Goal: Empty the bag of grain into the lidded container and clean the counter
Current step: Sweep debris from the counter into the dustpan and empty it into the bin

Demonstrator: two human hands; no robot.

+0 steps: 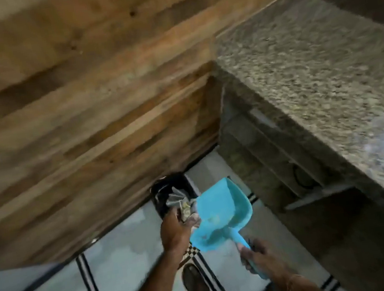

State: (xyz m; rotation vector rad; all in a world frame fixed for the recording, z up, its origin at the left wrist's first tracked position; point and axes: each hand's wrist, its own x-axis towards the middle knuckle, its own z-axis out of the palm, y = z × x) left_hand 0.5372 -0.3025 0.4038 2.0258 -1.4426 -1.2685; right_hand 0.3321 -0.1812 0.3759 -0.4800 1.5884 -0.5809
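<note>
A crumpled bag (188, 211), pale and crinkly, sits in the left hand (175, 230), whose fingers curl round it; the blur makes it hard to be sure it is the grain bag. Just beyond those fingertips, and lower down, stands a black bin (165, 191) on the floor, its mouth lined with dark plastic, so the bag hangs over the bin's near rim.

Right beside the left fingers, touching or nearly touching them, is the wide end of a blue dustpan (219, 216). It is tilted with its open edge up and away, towards the bin, and a few pale specks lie on its tray. Its handle runs back into the right hand (255, 258), where the fingers wrap tightly round it.

Below both hands is a pale tiled floor (125, 242) with black stripes, and a foot (194, 282) in a dark sandal stands between the forearms. Past the right fingers, to their outer side, rises a speckled stone counter (311, 65) with a shelf (318, 195) under it. Beyond the left fingers stretches a broad wooden panel (79, 99).
</note>
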